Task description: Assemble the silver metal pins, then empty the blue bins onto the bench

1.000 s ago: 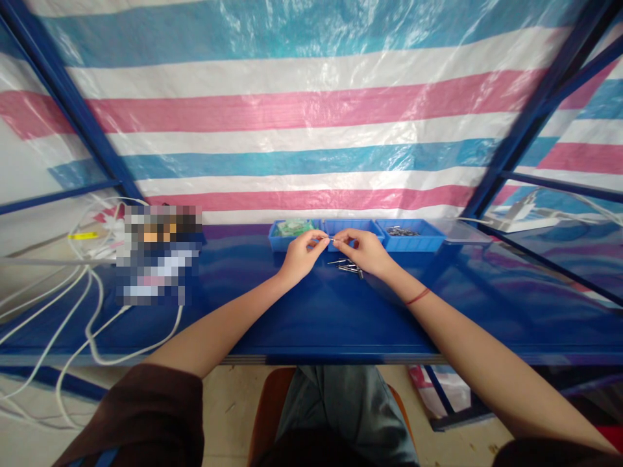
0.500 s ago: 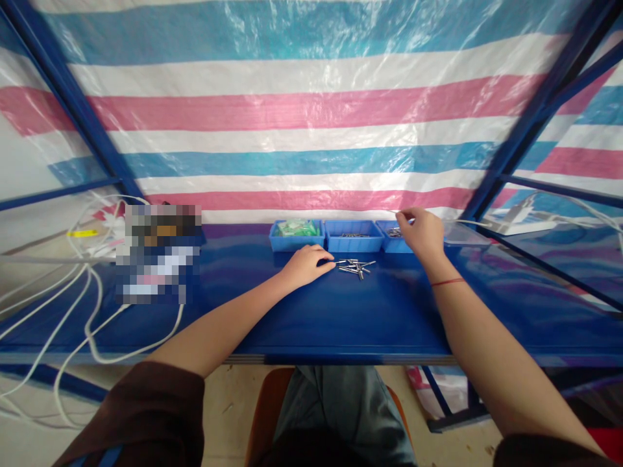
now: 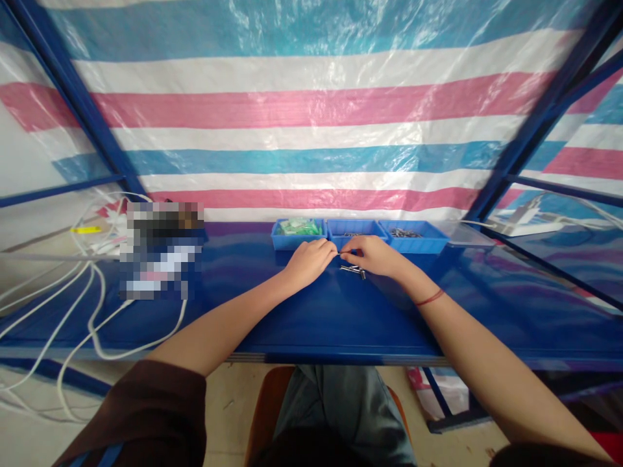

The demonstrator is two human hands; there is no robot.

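My left hand (image 3: 311,262) is closed in a pinch over the blue table. Facing it closely, my right hand (image 3: 374,255) is pinched too. A thin metal pin (image 3: 339,253) bridges the small gap between the two sets of fingertips; whether each hand grips a separate piece I cannot make out. Just below the right fingers lies a pile of short silver metal pins (image 3: 357,270), partly covered by that hand. Behind the hands, the middle blue bin (image 3: 332,241) and the right blue bin (image 3: 419,246) contain small metal parts.
The left blue bin (image 3: 298,243) contains green and clear plastic bags. A clear lid (image 3: 470,236) lies right of the bins. White cables (image 3: 97,324) and a blurred-out patch (image 3: 163,250) occupy the left side. Blue frame posts (image 3: 516,130) and striped sheeting (image 3: 311,110) enclose the back.
My right hand has come down and left from above the right bin to meet my left hand. The left hand stays in nearly the same place. The pile is now partly hidden.
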